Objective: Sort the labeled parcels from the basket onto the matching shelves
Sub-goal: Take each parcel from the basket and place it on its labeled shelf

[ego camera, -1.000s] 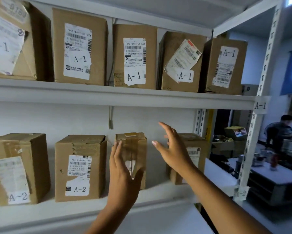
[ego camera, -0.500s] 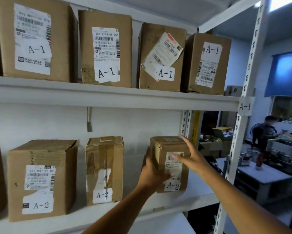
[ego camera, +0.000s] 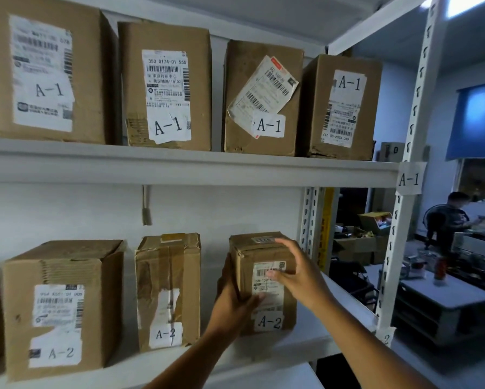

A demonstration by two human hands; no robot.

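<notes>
A small brown parcel (ego camera: 266,322) labelled A-2 stands upright at the right end of the lower white shelf (ego camera: 314,339). My left hand (ego camera: 234,300) wraps its left side, thumb on the front. My right hand (ego camera: 298,272) lies against its front and right upper edge, thumb across the shipping label. Two more A-2 parcels, a taped one (ego camera: 168,290) and a wider one (ego camera: 58,307), stand to its left. The upper shelf (ego camera: 235,169) carries several A-1 parcels (ego camera: 165,88). No basket is in view.
A white perforated upright (ego camera: 404,234) with an A-1 tag (ego camera: 409,178) bounds the shelves on the right. Beyond it a person (ego camera: 454,217) stands at a cluttered table (ego camera: 446,293). Bare shelf surface lies right of the held parcel.
My hands left the taped middle parcel and moved right onto the small A-2 parcel. The view shifted right and closer. My right hand slid higher on its front.
</notes>
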